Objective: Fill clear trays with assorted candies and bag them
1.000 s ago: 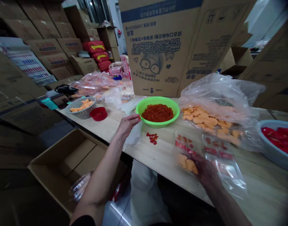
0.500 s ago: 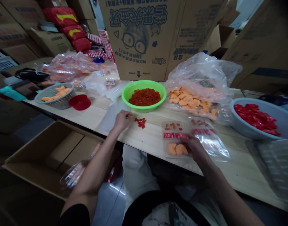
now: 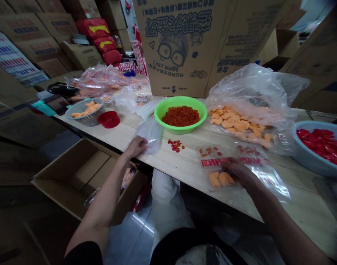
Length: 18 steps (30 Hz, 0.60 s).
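My left hand (image 3: pixel 137 146) is at the near edge of some flat clear plastic bags (image 3: pixel 153 134), with its fingers closed on a bag's edge. My right hand (image 3: pixel 237 170) grips the right side of a clear plastic tray (image 3: pixel 204 172). In the tray lie small orange-red pieces at the top, red packets (image 3: pixel 208 162) across the middle and orange pieces (image 3: pixel 220 179) at the bottom. Just right of it is a second clear pack (image 3: pixel 251 152) with similar pieces, partly behind my right hand. A small pile of red-orange bits (image 3: pixel 176 145) lies between my hands.
A green bowl (image 3: pixel 157 117) of red-orange bits stands behind the pile. Bagged orange pieces (image 3: pixel 234 119) and a blue basin (image 3: pixel 309 162) of red packets are to the right. Leftward are a grey basket (image 3: pixel 88 119), a red dish (image 3: pixel 109 123) and an open carton (image 3: pixel 55 187) below.
My left hand has moved from beside the loose bits, left and toward me, onto the plastic bags. My right hand stays on the tray. The camera view has turned left.
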{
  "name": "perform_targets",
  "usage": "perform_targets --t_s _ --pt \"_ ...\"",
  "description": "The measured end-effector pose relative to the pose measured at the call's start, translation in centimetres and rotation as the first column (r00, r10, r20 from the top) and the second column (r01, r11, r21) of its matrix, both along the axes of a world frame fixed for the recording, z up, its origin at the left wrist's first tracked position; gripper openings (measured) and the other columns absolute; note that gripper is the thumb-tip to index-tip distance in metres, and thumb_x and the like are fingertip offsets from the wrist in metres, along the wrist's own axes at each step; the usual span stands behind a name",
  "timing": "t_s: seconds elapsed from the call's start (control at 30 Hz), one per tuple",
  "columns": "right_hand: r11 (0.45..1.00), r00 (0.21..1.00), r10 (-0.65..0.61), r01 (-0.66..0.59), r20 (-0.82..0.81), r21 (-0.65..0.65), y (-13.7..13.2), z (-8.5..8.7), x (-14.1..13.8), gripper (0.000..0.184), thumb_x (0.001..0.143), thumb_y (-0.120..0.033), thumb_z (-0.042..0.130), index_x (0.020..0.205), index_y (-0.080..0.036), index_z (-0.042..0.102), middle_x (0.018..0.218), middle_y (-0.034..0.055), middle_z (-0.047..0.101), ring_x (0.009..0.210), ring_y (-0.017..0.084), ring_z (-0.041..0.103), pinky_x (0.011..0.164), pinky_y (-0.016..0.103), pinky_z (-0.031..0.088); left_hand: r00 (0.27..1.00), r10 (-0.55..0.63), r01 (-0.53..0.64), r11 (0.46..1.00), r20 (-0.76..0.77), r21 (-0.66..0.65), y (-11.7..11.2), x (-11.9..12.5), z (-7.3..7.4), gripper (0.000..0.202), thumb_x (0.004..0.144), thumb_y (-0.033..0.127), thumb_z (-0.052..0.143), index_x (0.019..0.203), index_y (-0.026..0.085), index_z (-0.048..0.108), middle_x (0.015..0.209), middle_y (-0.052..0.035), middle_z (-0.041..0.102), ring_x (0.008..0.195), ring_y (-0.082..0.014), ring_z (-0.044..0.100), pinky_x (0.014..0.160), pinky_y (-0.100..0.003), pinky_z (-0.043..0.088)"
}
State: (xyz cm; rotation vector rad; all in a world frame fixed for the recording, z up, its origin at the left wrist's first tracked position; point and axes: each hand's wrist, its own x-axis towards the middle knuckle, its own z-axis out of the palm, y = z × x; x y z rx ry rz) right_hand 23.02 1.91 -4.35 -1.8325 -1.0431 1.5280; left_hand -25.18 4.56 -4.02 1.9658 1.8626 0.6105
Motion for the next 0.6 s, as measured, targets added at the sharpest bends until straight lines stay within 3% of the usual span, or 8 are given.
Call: perform_targets --t_s 0.13,0.27,0.33,0.4,0.47,0.5,0.6 --pt "0.998 0.997 -0.057 0.056 -0.055 -0.016 -0.1 0.9 -0.4 0.015 0.069 -0.018 0.069 0.066 -0.02 0.054 0.051 -0.003 0.055 0.04 0.009 0.048 0.036 0.019 0.032 0.989 0.134 -0.134 0.991 -0.06 0.0 0.3 0.6 0.6 0.016 0.079 0.033 0.064 0.078 0.017 0.066 0.086 -0.0061 0.061 0.084 -0.0192 0.058 0.079 -0.028 0.043" --pt "0.994 0.985 -0.1 0.094 -0.142 -0.048 -0.4 1.7 -0.5 0.015 0.071 -0.016 0.067 0.065 -0.019 0.055 0.053 -0.0003 0.06 0.043 0.01 0.052 0.038 0.019 0.037 0.948 0.298 -0.288 0.952 -0.111 0.102 -0.4 1.7 2.0 0.021 0.092 0.03 0.047 0.081 0.018 0.059 0.079 -0.0077 0.059 0.085 -0.0232 0.058 0.078 -0.03 0.04" --pt "0.994 0.983 -0.11 0.105 -0.147 -0.043 -0.7 1.8 -0.3 0.014 0.073 -0.016 0.067 0.065 -0.019 0.055 0.054 -0.0007 0.06 0.043 0.009 0.051 0.037 0.018 0.035 0.875 0.475 -0.442 0.863 -0.095 0.246 -1.4 2.5 3.7 0.027 0.098 0.031 0.037 0.084 0.018 0.056 0.07 -0.0045 0.053 0.078 -0.0229 0.056 0.073 -0.031 0.038" --pt "0.991 0.979 -0.131 0.127 -0.156 -0.037 -1.0 1.8 0.0 0.013 0.074 -0.017 0.067 0.067 -0.019 0.056 0.055 -0.0011 0.061 0.043 0.009 0.051 0.037 0.018 0.036 0.793 0.609 -0.565 0.712 0.036 0.417 -2.9 3.9 6.0 0.029 0.101 0.034 0.033 0.084 0.019 0.052 0.065 -0.0004 0.046 0.068 -0.0196 0.052 0.068 -0.03 0.035" --pt "0.989 0.97 -0.15 0.147 -0.194 -0.027 -1.4 1.7 0.4 0.013 0.073 -0.019 0.069 0.069 -0.019 0.057 0.056 -0.0005 0.062 0.044 0.01 0.053 0.038 0.018 0.039 0.789 0.555 -0.602 0.617 0.262 0.506 -4.8 6.2 8.6 0.03 0.103 0.038 0.032 0.085 0.02 0.048 0.066 0.0015 0.044 0.062 -0.016 0.047 0.064 -0.029 0.034" --pt "0.988 0.961 -0.156 0.156 -0.228 -0.018 -1.6 1.7 0.6 0.013 0.073 -0.02 0.071 0.071 -0.019 0.058 0.058 0.0001 0.064 0.046 0.011 0.055 0.039 0.019 0.041 0.807 0.456 -0.591 0.618 0.376 0.518 -5.9 7.6 9.9 0.029 0.103 0.04 0.033 0.087 0.02 0.048 0.069 0.0017 0.045 0.062 -0.0147 0.046 0.063 -0.028 0.035" --pt "0.982 0.934 -0.175 0.187 -0.312 0.006 -2.5 2.1 1.9 0.015 0.072 -0.024 0.074 0.074 -0.02 0.06 0.063 0.0019 0.067 0.05 0.012 0.06 0.044 0.019 0.046 0.805 0.057 -0.448 0.712 0.591 0.541 -8.9 13.2 12.5 0.019 0.098 0.04 0.049 0.104 0.022 0.051 0.08 0.0005 0.049 0.071 -0.014 0.048 0.068 -0.026 0.04"
